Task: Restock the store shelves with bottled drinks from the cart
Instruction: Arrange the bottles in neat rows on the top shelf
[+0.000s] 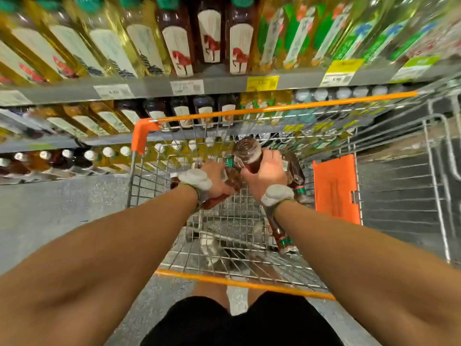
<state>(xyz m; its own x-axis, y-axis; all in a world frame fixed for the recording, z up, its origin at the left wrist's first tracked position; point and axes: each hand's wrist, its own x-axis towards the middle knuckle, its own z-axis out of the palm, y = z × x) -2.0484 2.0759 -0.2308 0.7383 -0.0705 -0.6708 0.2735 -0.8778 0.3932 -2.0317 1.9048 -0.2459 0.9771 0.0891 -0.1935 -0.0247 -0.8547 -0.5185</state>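
From my remote seat I saw both hands down inside the wire cart [249,283]. The right hand [267,173] was wrapped around a brown bottle [247,153], lifted clear of the basket. Its long axis ran away from me towards the shelving, round base leading and neck hidden behind the palm. The left hand [214,176], just beside it and lower, was closed over a second brown bottle [232,182] lying slantwise in the cart, though I could not see its fingertips. The matching horse-label bottles [209,36] stood ahead, well above both hands and a little to the left, behind the grey shelf edge [224,87]. I judged the right hand, being higher, the better placed to go up first, with its bottle needing to be turned upright on the way. More loose bottles [282,236] lay in the cart beneath the right wrist.
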